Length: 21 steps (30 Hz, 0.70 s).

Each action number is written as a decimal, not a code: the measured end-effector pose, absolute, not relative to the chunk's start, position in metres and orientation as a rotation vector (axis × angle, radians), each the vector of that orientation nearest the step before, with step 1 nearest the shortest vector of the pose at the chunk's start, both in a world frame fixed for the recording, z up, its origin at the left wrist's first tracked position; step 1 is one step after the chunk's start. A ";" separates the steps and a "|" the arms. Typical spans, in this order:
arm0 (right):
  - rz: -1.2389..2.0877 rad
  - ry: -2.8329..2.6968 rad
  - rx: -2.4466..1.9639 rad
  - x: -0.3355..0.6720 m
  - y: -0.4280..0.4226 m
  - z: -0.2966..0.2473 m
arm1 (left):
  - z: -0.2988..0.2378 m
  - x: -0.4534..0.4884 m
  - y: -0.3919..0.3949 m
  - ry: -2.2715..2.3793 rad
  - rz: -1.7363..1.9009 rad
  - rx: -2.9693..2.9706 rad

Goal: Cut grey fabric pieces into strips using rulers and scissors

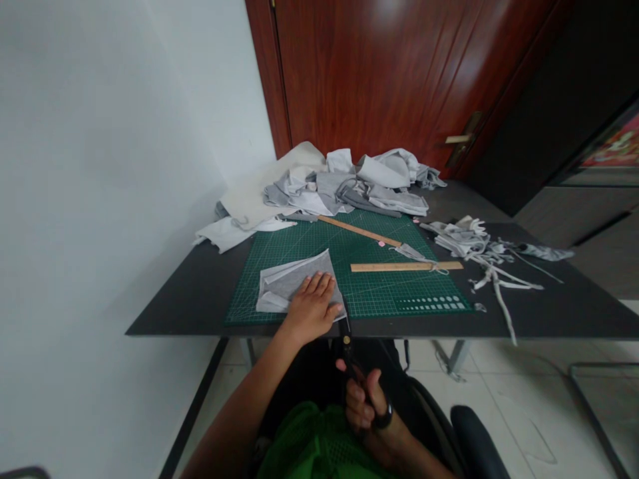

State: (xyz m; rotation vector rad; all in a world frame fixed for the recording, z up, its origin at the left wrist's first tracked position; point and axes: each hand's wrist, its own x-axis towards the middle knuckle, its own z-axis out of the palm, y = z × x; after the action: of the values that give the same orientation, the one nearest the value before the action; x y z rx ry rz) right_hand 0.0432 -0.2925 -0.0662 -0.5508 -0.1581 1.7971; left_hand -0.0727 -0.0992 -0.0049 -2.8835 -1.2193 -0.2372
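My left hand (pixel 312 307) lies flat with fingers stretched out on a folded piece of grey fabric (pixel 292 283) at the near edge of a green cutting mat (pixel 379 283). My right hand (pixel 367 402) is below the table edge, closed around the black handles of a pair of scissors (pixel 348 346). The scissors point up towards the near right edge of the fabric, next to my left thumb.
Two wooden rulers (pixel 405 266) lie on the mat. A heap of grey and white cloth (pixel 344 183) sits at the back of the dark table (pixel 549 306). Cut strips (pixel 479 249) lie at the right, one hanging over the edge. A wooden door stands behind.
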 end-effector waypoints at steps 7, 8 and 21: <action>1.860 -0.275 -0.377 0.049 -0.288 -0.093 | -0.007 -0.074 -0.104 -1.221 -0.240 -2.892; 1.881 -0.290 -0.329 0.051 -0.289 -0.096 | -0.007 -0.074 -0.107 -1.226 -0.236 -2.897; 1.982 -0.327 -0.211 0.069 -0.319 -0.091 | 0.021 -0.065 -0.095 -1.236 -0.375 -2.989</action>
State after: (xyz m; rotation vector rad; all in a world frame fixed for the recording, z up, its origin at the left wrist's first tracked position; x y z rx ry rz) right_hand 0.0687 -0.3191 -0.0913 -0.2108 -0.3266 1.9819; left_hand -0.0649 -0.0946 0.0214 -2.9893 -1.2365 -0.3749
